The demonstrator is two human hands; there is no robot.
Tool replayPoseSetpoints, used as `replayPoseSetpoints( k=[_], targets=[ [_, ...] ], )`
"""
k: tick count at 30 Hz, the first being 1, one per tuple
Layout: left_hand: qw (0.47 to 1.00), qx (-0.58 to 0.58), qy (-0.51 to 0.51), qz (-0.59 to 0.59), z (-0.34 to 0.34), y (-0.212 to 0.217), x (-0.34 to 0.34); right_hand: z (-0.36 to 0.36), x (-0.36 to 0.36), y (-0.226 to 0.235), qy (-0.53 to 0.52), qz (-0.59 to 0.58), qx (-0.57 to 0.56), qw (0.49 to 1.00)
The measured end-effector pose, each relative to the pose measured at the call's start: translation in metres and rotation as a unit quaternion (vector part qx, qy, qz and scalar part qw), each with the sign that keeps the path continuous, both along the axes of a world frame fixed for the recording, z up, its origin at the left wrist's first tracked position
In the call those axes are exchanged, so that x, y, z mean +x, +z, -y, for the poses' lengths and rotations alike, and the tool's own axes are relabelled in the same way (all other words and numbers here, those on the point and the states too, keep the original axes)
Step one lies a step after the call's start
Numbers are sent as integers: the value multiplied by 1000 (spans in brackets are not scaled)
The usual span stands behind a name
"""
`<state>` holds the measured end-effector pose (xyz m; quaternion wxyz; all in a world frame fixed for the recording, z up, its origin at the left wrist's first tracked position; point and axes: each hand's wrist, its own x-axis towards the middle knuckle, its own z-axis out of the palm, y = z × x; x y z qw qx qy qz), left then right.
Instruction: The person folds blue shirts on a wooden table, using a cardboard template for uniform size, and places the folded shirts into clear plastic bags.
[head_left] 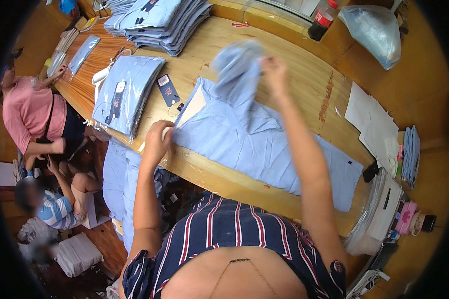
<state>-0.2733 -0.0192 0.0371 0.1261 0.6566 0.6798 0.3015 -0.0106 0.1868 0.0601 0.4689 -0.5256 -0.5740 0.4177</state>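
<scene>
Along the near edge of the yellowish wooden worktop (304, 99), the left hand (158, 143) curls by one end of a spread light-blue cloth garment (234, 139), probably steadying it, though I can't tell if those fingers grip anything. The right hand (274, 74) has fingers pinching a raised, blurry flap, maybe clearing the flat cream panel (192, 106). Farther back, folded light-blue shirts (159, 27) are piled up, presumably saving space.

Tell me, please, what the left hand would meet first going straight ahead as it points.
The left hand would likely meet the dark hang tag first, though depth is hard to judge.
</scene>
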Motion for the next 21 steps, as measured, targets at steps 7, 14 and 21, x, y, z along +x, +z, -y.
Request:
replayPoseSetpoints(
  k=[7,14,21],
  targets=[
    [993,57,-81,-64,-53,-39,20,-133,206,-105,-227,181,-121,949],
    [992,55,-55,-97,-56,-42,15,-134,132,-82,-145,388,-91,906],
    [997,9,-29,-70,-58,-36,18,-78,114,32,64,-50,66,995]
  ],
)
